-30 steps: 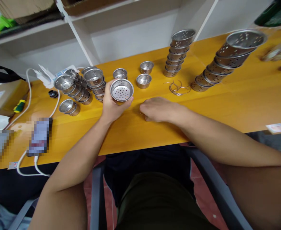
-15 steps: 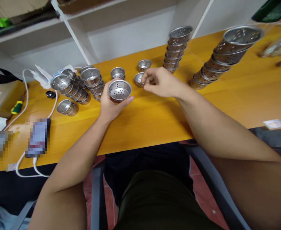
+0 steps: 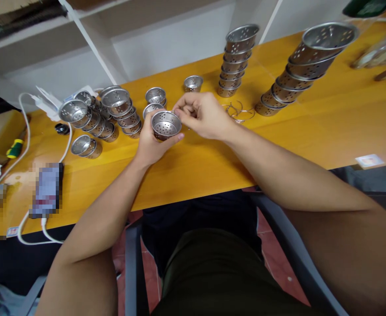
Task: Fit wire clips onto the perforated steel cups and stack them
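My left hand (image 3: pixel 151 142) is closed around a perforated metal cup (image 3: pixel 166 124), its open mouth tipped toward me. My right hand (image 3: pixel 201 115) is pinched at the cup's right rim, and whatever its fingertips hold is too small or hidden to make out. Just behind the held cup, another small cup (image 3: pixel 152 108) is partly covered, with a similar cup (image 3: pixel 155 95) beyond it. One more cup (image 3: pixel 193 82) stands behind my right hand. Thin wire rings (image 3: pixel 240 113) lie on the table to the right of that hand.
Tall leaning stacks of perforated cups (image 3: pixel 234 66) (image 3: pixel 298 79) stand at the back right. Further stacks (image 3: pixel 127 114) and a power strip are at left. A phone (image 3: pixel 48 188) with a white cable lies near the front edge of the yellow table (image 3: pixel 193 162).
My right hand has moved left, from the small cup behind to the rim of the cup in my left hand. The wire rings have come into view. The camera view has shifted slightly.
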### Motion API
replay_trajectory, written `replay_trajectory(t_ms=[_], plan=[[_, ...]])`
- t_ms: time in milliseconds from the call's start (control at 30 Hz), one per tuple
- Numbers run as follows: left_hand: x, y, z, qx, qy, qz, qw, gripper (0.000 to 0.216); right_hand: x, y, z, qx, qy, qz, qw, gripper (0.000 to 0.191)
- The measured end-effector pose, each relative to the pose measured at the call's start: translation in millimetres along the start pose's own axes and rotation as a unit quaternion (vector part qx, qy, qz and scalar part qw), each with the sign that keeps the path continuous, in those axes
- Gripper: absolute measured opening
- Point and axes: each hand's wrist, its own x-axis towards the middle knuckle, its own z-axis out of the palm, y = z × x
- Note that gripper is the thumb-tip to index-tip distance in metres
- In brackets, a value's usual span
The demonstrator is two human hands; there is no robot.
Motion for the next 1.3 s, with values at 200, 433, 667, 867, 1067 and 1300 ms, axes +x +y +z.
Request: replay_trajectory(t_ms=[200,433,667,867,1067,1300], plan=[[-2,-9,3,-0.005,0.003,0.003,1.000,0.107,1,-6,3,-0.064,0.002,0.023,0.998,0.034],[-2,-2,0,0.008,-0.006,0.015,1.000,0.115,0,-13,8,-0.106,0.007,0.046,0.993,0.032],[-3,10,4,0.020,-0.010,-0.012,1.000,0.112,-2,-18,20,-0.093,-0.003,0.034,0.995,0.044],[-4,10,4,0.004,-0.014,0.008,1.000,0.107,-1,-14,25,-0.021,0.047,0.029,0.998,0.014],[0,10,2,-0.018,-0.008,-0.011,1.000,0.092,0,-9,-3,0.092,-0.054,-0.017,0.994,0.030],[-4,5,2,-0.044,-0.035,-0.007,0.998,0.099,4,2,-23,0.197,-0.169,-0.058,0.964,0.064]])
